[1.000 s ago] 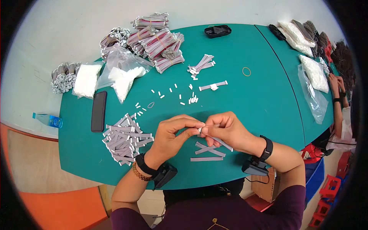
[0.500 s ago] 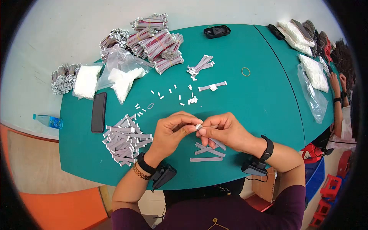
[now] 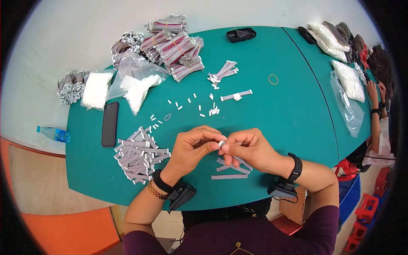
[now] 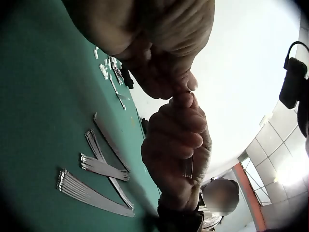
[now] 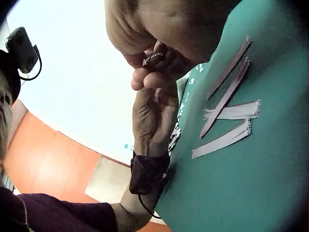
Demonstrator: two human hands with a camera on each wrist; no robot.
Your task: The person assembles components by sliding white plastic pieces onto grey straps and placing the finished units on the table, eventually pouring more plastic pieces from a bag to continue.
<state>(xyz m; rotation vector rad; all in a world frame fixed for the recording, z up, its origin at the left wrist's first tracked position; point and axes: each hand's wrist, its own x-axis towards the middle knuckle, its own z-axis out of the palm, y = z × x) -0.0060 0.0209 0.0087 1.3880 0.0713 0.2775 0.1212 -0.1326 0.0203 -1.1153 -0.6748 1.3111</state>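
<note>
My left hand (image 3: 191, 148) and right hand (image 3: 251, 148) meet fingertip to fingertip above the table. Between thumb and finger the left hand pinches a small white connector (image 3: 221, 144) at the end of a grey flat ribbon cable (image 3: 244, 162). The right thumb and fingers grip that cable close to the connector, and its tail hangs below the right palm. In the right wrist view the cable's crimped wire ends (image 5: 154, 59) show within the right hand. Several loose ribbon cables (image 3: 229, 176) lie on the table just beneath the hands.
A pile of ribbon cables with white ends (image 3: 140, 155) lies left on the green table (image 3: 276, 123). Loose white connectors (image 3: 213, 111) are scattered ahead. A phone (image 3: 110, 124), bags of white parts (image 3: 97, 89) and bundled cables (image 3: 174, 46) stand farther left. Another person's hands (image 3: 376, 91) are far right.
The cable's tail has swung from pointing out to the right to lying under the right hand. The white connector has turned between the fingertips. Both hands stay nearly in place.
</note>
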